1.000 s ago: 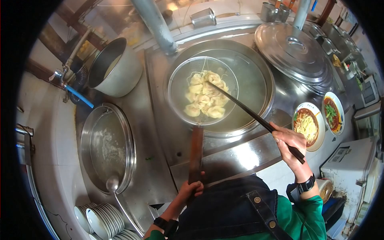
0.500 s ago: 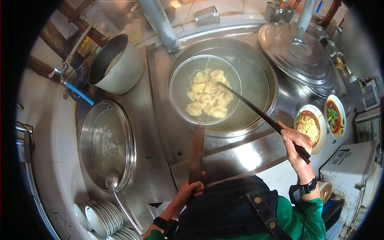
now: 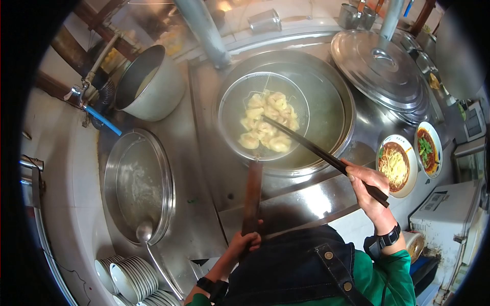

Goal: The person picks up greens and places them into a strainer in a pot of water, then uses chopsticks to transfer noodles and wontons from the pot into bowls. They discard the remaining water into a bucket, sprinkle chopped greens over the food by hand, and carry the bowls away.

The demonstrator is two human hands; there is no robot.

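My left hand is closed around the wooden handle of a round wire strainer, whose mesh basket sits over a large pot of cloudy water. Dumplings lie heaped in the strainer, with a few thin noodle strands at the heap's upper edge. Long dark chopsticks are gripped in my right hand, and their tips reach into the dumplings. Right of that hand stand a bowl of noodles in red-brown sauce and a second bowl with sauce and chopped greens.
Metal lids lie right of the pot. At left are a deep grey pot, a round water basin with a ladle at its edge, and stacked plates. A metal pipe rises behind the large pot.
The chopstick tips have shifted left across the dumplings, and my right hand has moved slightly left and down with them. My left hand and the strainer have barely moved.
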